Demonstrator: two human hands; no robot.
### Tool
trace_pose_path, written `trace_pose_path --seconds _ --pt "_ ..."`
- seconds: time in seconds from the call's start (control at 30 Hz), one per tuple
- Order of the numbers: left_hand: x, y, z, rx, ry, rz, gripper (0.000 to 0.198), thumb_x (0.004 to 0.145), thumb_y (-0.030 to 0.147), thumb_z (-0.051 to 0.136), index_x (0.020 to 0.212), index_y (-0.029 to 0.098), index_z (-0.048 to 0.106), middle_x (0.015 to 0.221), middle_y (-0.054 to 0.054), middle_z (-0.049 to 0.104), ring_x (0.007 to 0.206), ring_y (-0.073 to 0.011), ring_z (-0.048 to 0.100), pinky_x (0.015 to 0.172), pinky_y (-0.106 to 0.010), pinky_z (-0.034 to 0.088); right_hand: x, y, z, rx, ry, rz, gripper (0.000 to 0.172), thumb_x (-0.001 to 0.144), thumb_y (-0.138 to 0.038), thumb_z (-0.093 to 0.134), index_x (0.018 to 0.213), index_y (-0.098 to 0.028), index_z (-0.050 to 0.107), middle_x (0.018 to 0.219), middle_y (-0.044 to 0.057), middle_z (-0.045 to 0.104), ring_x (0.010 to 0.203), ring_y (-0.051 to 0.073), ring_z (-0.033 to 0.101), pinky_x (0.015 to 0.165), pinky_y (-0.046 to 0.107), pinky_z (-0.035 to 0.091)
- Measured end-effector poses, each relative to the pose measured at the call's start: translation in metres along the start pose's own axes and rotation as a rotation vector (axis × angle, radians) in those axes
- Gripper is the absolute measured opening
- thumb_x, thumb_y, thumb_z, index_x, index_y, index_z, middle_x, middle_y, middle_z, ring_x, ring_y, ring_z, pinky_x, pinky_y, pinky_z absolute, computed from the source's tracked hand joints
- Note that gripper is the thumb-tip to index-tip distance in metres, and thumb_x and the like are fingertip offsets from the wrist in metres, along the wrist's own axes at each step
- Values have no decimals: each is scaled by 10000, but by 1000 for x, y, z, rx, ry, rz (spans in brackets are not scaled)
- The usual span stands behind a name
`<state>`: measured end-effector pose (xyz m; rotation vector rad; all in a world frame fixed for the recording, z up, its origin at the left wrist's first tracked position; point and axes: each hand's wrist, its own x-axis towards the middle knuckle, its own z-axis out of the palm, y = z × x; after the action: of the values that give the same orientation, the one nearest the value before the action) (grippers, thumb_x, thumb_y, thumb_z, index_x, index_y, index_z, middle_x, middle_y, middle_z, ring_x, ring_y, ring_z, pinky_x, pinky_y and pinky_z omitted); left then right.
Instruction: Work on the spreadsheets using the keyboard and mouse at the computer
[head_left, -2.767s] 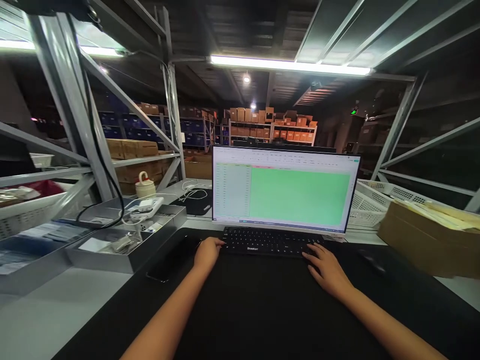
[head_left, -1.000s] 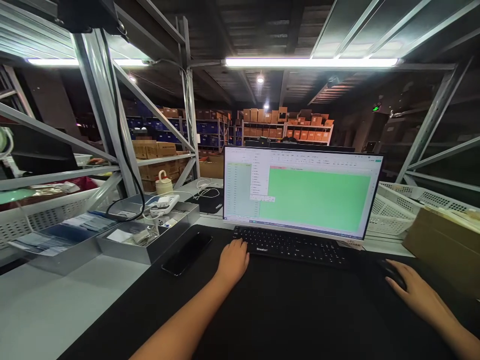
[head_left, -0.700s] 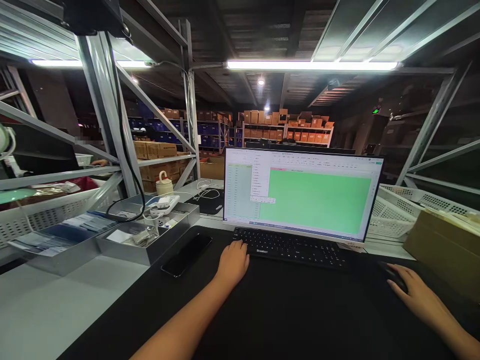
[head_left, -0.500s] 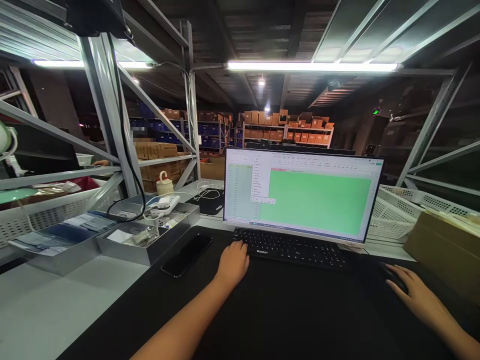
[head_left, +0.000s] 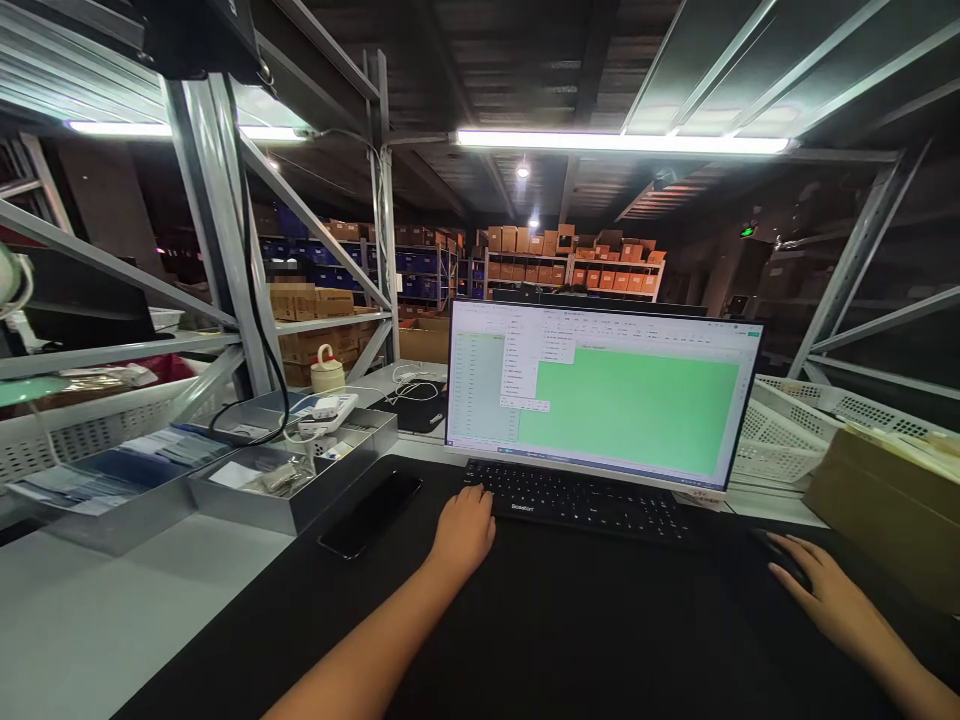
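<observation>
My left hand [head_left: 462, 530] lies palm down at the left end of a black keyboard [head_left: 589, 502], its fingertips over the keys and nothing in its grasp. Over on the right, my right hand [head_left: 829, 588] is curled round a black computer mouse [head_left: 781, 560] on the dark desk mat [head_left: 600, 620]. Behind the keyboard stands a monitor [head_left: 630, 415] showing a spreadsheet with a large green area. A drop-down menu and a smaller submenu beside it are open on the screen. A black phone [head_left: 369, 515] rests left of my left hand.
Grey open trays [head_left: 251, 490] with papers and small items stand at the left, near a cream bottle [head_left: 327, 370]. White perforated baskets [head_left: 780, 440] and a cardboard box [head_left: 885, 510] border the right side. Metal posts [head_left: 382, 220] frame the desk, with shelves of boxes [head_left: 574, 260] beyond.
On the screen, a submenu has appeared to the right of the drop-down menu. Both hands stay in place; the view has shifted slightly.
</observation>
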<state>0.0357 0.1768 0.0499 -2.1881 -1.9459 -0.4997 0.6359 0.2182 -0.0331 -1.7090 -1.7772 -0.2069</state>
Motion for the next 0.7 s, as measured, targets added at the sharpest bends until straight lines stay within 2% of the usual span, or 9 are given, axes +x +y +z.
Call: trace_pose_path --seconds 0.2,0.47,0.7 --pt "2 -1 1 25 -23 14 418 907 180 460 1289 122 620 1445 -192 591 1306 -312 567 1064 -454 471 0 -6 -2 -2 10 1 626 841 -638 487 1288 -241 671 1295 135 678 1246 335 637 1052 494 523" --pt "1 0 -2 10 -13 6 387 900 172 485 1254 153 641 1416 -179 610 1298 -305 575 1053 -443 476 0 -4 -1 -16 -14 34 678 849 -670 458 1319 -226 660 1353 152 640 1278 340 615 1034 485 534" --pt "0 3 -6 33 -39 1 401 912 174 468 1275 120 630 1430 -183 600 1321 -302 560 1079 -433 460 0 -4 -1 -13 -4 0 641 857 -640 471 1304 -222 661 1331 154 653 1284 335 611 1069 490 508"
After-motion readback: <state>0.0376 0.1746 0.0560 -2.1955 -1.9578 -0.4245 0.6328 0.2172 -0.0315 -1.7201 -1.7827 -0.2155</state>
